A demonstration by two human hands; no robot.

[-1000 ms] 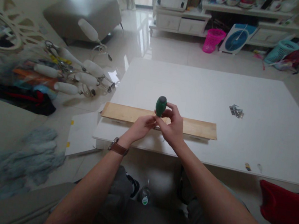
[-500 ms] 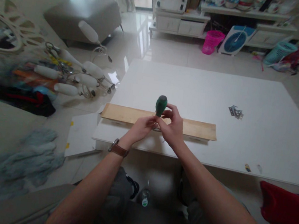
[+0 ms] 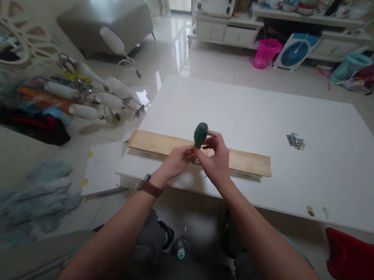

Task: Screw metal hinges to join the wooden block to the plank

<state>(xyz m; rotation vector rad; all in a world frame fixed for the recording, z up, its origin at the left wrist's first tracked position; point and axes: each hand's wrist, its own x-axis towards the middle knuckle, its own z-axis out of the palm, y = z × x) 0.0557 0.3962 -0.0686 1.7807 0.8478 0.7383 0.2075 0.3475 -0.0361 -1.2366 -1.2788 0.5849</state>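
Observation:
A screwdriver with a green handle and dark end cap [image 3: 200, 135] stands nearly upright over the middle of a light wooden board [image 3: 154, 143]. My right hand [image 3: 216, 156] has its thumb and fingers curled about the lower end of the handle. My left hand [image 3: 179, 158], with a brown-strapped watch on its wrist, is closed at the foot of the screwdriver, its fingertips meeting my right thumb. What those left fingers pinch is hidden. Small shiny metal shows just below the fingertips, but its shape is unclear. The board lies along the near side of a white panel [image 3: 192, 99].
Several metal hinges or brackets with screws [image 3: 295, 141] lie to the right on the panel. Two small flat pieces [image 3: 310, 211] sit near its front edge. A clear bottle [image 3: 180, 248] stands on the floor between my feet. Red cloth [image 3: 354, 258] is at the right, lamp arms [image 3: 109, 100] at the left.
The screwdriver handle has tipped or sunk slightly toward me. Both hands stay in nearly the same place around it, and the board has not visibly moved.

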